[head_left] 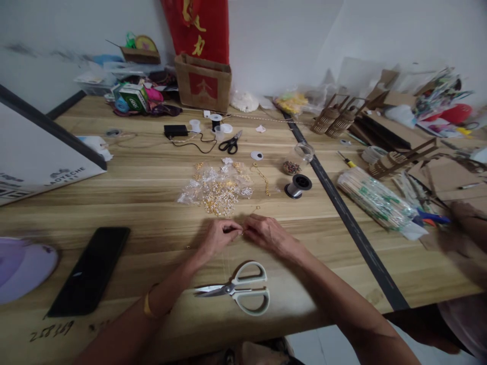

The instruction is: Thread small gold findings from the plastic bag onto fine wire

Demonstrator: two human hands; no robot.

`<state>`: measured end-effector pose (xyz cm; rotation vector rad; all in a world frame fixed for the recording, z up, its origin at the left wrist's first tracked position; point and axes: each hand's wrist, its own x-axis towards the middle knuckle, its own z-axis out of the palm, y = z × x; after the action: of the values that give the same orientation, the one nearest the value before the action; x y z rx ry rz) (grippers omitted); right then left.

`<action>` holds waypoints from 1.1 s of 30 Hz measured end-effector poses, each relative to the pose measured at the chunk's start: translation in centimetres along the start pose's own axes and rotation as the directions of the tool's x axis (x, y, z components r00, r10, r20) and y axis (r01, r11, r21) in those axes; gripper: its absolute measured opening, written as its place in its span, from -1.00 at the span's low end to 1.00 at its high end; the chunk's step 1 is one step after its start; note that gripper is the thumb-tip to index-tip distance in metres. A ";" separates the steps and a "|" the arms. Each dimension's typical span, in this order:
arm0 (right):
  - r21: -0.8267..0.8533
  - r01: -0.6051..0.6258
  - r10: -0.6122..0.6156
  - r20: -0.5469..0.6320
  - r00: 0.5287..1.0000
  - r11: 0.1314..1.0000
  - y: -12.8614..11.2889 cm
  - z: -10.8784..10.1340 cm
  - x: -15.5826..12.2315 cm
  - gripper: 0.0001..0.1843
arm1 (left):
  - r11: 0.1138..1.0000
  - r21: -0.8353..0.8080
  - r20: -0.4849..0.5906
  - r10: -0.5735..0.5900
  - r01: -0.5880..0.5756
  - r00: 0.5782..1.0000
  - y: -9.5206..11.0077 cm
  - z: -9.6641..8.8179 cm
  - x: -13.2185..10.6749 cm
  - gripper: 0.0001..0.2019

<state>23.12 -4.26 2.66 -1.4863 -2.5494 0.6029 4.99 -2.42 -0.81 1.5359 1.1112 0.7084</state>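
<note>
My left hand and my right hand meet just above the table, thumb and fingers pinched together. A tiny piece between the fingertips is too small to make out. Faint thin strands trail below my left hand. A small gold ring shows just beyond my right hand. In front of the hands lies a heap of gold and silver jewelry findings, partly on clear plastic bags. A short gold chain lies right of it. White-handled scissors rest slightly open nearer to me.
A spool of fine wire and a jar of beads stand at right. Black scissors lie farther back. A black phone is at left. Bagged sticks lie beyond the dark strip. Another person's arm reaches in at right.
</note>
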 end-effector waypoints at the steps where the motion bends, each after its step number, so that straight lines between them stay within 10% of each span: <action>1: 0.003 0.002 -0.002 -0.007 1.000 1.000 0.0 0.1 0.0 -0.86 | 1.000 -0.015 -0.004 -0.014 0.014 1.000 0.0 0.0 0.0 -0.91; 33: -0.030 0.056 -0.057 -0.017 0.998 0.998 0.6 0.4 0.3 -0.89 | 0.973 -0.212 -0.011 -0.098 0.093 0.995 1.1 -0.4 -0.4 -0.79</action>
<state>23.36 -3.85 2.04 -1.4165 -2.5876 0.5443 4.84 -2.62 0.42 1.2897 1.0822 0.7531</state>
